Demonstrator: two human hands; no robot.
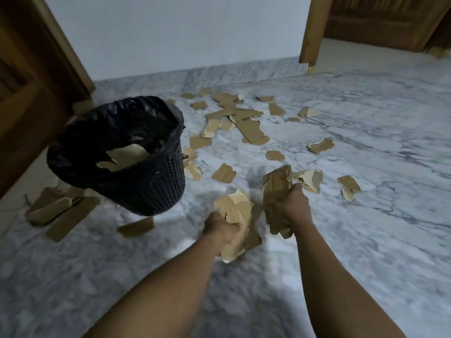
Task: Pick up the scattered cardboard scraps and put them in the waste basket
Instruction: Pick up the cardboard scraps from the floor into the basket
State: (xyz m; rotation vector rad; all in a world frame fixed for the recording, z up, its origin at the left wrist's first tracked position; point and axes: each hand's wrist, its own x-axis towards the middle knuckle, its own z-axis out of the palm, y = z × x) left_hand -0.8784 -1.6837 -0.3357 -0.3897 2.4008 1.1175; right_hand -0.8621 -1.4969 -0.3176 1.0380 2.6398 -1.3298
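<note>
I see a grey-veined marble floor [353, 240] filling most of the frame. A black mesh waste basket [151, 186] stands on it at centre left. Above and right of the basket, toward the upper middle, a dense cluster of cardboard scraps [244, 118] lies flat on the marble, several overlapping. More single scraps are strewn toward the right, among them one curled piece [321, 145] and one torn piece [349, 185] at right centre. At lower left, just beside the basket, a long strip [73, 218] and a bulkier folded piece [48, 208] lie together, and a small strip [136, 226] lies below the basket.
</note>
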